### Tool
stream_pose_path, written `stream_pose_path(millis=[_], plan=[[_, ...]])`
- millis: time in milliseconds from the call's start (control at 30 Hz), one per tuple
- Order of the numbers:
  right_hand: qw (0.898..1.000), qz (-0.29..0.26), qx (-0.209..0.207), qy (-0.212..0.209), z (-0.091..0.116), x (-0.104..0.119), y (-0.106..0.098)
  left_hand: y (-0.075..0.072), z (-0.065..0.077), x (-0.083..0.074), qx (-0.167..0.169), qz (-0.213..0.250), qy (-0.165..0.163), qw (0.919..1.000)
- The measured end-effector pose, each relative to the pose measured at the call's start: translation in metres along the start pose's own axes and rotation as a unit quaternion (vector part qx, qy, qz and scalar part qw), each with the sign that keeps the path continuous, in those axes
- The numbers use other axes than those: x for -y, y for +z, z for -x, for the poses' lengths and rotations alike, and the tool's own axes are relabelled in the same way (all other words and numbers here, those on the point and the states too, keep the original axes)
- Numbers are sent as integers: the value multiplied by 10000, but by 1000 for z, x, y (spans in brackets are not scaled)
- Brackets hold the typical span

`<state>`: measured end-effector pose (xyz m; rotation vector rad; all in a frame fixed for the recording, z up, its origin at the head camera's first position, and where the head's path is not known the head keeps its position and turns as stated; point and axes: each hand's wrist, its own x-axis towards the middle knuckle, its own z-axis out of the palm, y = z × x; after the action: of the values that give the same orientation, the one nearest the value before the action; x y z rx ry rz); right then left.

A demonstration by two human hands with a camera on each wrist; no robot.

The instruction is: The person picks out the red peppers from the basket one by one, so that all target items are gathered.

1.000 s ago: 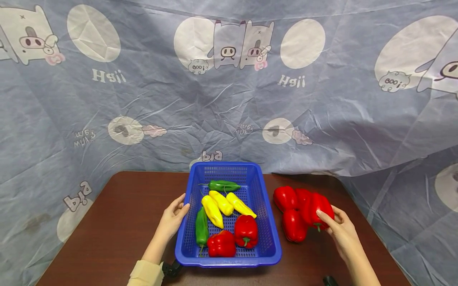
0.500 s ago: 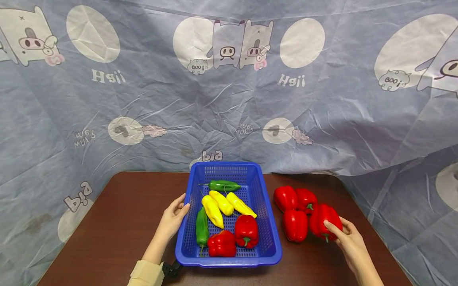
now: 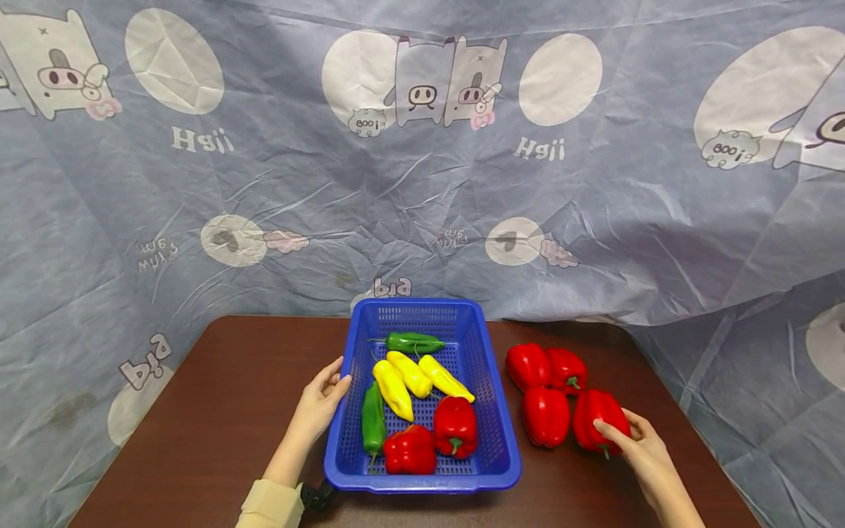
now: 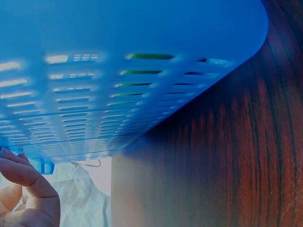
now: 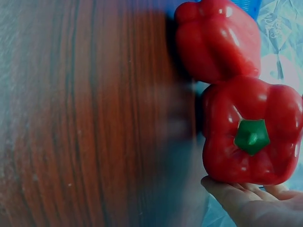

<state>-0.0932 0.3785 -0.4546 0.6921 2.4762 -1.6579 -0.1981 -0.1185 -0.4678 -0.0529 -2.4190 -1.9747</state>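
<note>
A blue plastic basket (image 3: 422,482) stands mid-table, and my left hand (image 3: 320,400) grips its left rim, thumb on top. From the left wrist, the curled fingers of the left hand (image 4: 31,189) show at the rim beside the slotted wall. My right hand (image 3: 643,447) holds a red bell pepper (image 3: 599,422) low by its right side, thumb in front, down at the table. The right wrist view shows this pepper's green stem (image 5: 252,137) facing the camera, with another red bell pepper (image 5: 220,42) against it. Most of the right fingers are hidden behind the held pepper.
Inside the basket lie green long peppers (image 3: 373,422), yellow peppers (image 3: 392,389) and two red bell peppers (image 3: 455,427). More red bell peppers (image 3: 546,416) cluster on the brown table (image 3: 218,411), right of the basket. A patterned cloth (image 3: 422,183) hangs behind.
My right hand has moved a red bell pepper rightward and nearer me, off the cluster and down to the table, uncovering the one behind. My left hand and the basket have stayed put.
</note>
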Motion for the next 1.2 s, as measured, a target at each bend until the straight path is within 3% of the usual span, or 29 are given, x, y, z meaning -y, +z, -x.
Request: stream_pose_path(millis=[167, 767, 1200], plan=[[9993, 358, 120, 86, -2, -2, 1, 0, -1, 0, -16, 57, -78, 10000], [9972, 648, 349, 129, -7, -7, 7, 0, -1, -1, 12, 45, -85, 10000], [9987, 427, 293, 38, -5, -6, 10, 0, -1, 0, 24, 86, -27, 10000]])
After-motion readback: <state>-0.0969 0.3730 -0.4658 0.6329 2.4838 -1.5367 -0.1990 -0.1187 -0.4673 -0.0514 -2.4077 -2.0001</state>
